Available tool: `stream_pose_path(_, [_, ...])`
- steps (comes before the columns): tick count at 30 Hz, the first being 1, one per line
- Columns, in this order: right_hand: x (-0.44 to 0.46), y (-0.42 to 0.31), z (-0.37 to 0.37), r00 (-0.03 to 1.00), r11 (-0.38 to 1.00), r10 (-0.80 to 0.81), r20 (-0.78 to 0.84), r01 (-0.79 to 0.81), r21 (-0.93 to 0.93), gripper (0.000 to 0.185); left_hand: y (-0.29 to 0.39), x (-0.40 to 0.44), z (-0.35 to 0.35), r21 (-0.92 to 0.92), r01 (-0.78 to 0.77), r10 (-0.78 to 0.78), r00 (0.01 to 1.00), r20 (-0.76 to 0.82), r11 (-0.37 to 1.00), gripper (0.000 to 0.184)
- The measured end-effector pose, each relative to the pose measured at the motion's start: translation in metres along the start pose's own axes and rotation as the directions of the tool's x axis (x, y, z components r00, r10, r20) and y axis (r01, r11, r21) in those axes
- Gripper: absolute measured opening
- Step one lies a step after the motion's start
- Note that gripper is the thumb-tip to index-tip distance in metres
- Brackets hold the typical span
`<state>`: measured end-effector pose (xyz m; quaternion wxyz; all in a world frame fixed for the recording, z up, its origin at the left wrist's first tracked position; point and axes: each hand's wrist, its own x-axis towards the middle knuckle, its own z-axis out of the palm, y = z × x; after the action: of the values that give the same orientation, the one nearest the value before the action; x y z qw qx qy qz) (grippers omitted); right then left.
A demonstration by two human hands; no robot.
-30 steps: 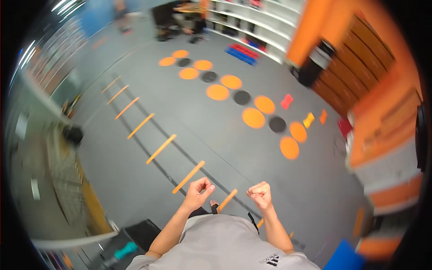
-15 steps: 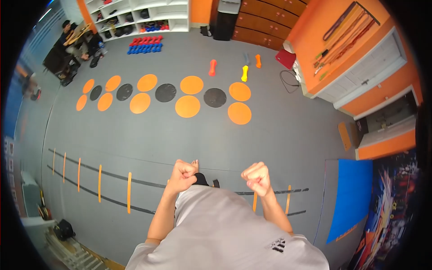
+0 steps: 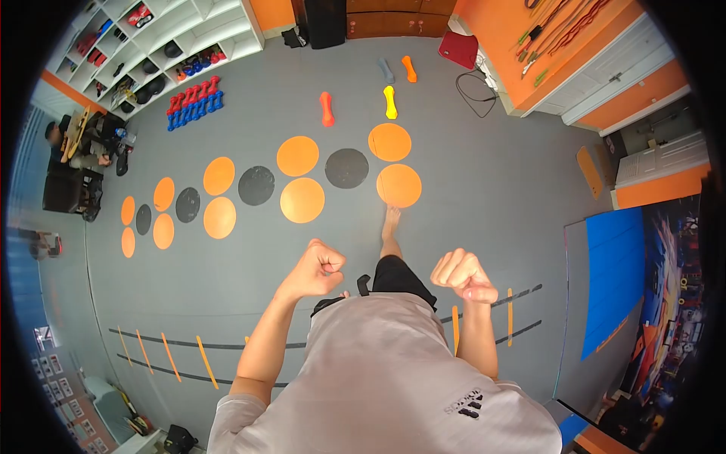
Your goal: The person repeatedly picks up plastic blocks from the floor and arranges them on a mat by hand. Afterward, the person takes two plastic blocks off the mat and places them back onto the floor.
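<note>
Both of my hands are raised in front of my chest as fists. My left hand (image 3: pixel 314 269) is closed, with no object showing in it. At about the same height, my right hand (image 3: pixel 464 277) is curled shut and also holds nothing visible. A bare foot (image 3: pixel 391 221) of mine reaches forward on the grey floor (image 3: pixel 469 189), its toes at the edge of the nearest orange floor disc (image 3: pixel 399 186). Beside that disc's row lies a black disc (image 3: pixel 346 168). My other leg is mostly hidden under the grey shirt (image 3: pixel 378 363).
Beyond the discs lie a red dumbbell-shaped piece (image 3: pixel 327 109), a yellow one (image 3: pixel 390 102) and an orange one (image 3: pixel 409 69). Rows of dumbbells (image 3: pixel 193 104) stand near white shelves (image 3: pixel 215 34). A taped ladder (image 3: pixel 170 357) crosses the floor; a blue mat (image 3: pixel 614 272) is at right. A person (image 3: pixel 76 144) sits far left.
My body has moved forward toward the discs, and one foot now reaches the nearest orange disc. The view has turned somewhat. Both fists stay closed and raised.
</note>
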<state>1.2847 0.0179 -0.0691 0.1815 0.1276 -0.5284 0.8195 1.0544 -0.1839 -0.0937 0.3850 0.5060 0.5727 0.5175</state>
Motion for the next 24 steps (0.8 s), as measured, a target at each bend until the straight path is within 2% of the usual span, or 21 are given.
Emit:
stream_pose_path(4, [0.061,0.007,-0.118,0.999,0.997,-0.036,-0.011,0.037,0.071,0.043,-0.030,0.109,-0.041,0.039,0.028,-0.028,1.000,-0.014,0.999,0.032])
stream_pose_path(8, [0.155,-0.016,-0.214,0.998,0.993,0.011,0.064,-0.018,0.118,0.043,-0.060,0.213,-0.076,-0.273,0.063,-0.074,0.997,-0.029,0.960,0.035])
stream_pose_path(10, [0.209,-0.031,-0.260,0.996,0.991,0.019,0.090,-0.031,0.130,0.044,-0.064,0.270,-0.099,-0.465,0.018,-0.031,0.999,-0.022,0.885,0.037])
stream_pose_path(13, [0.290,-0.042,-0.329,0.988,0.986,0.061,0.142,-0.082,0.147,0.045,-0.062,0.348,-0.129,-0.652,-0.118,0.038,0.990,-0.135,0.749,0.039])
stream_pose_path(15, [0.335,-0.038,-0.372,0.977,0.977,0.125,0.175,-0.152,0.152,0.044,-0.077,0.394,-0.153,-0.679,-0.182,0.051,0.977,-0.208,0.711,0.040])
stream_pose_path(18, [0.405,-0.014,-0.450,0.950,0.953,0.225,0.216,-0.260,0.154,0.043,-0.130,0.463,-0.193,-0.727,-0.223,-0.011,0.953,-0.302,0.650,0.040])
stream_pose_path(20, [0.448,0.016,-0.508,0.946,0.940,0.251,0.204,-0.289,0.183,0.043,-0.171,0.520,-0.227,-0.741,-0.179,-0.092,0.946,-0.309,0.647,0.040])
stream_pose_path(22, [0.489,0.055,-0.570,0.937,0.918,0.315,0.152,-0.341,0.204,0.042,-0.229,0.578,-0.266,-0.772,-0.131,-0.135,0.953,-0.271,0.622,0.041])
stream_pose_path(24, [0.531,0.099,-0.637,0.921,0.883,0.385,0.065,-0.388,0.263,0.042,-0.296,0.646,-0.312,-0.824,-0.023,-0.261,0.943,-0.206,0.567,0.042])
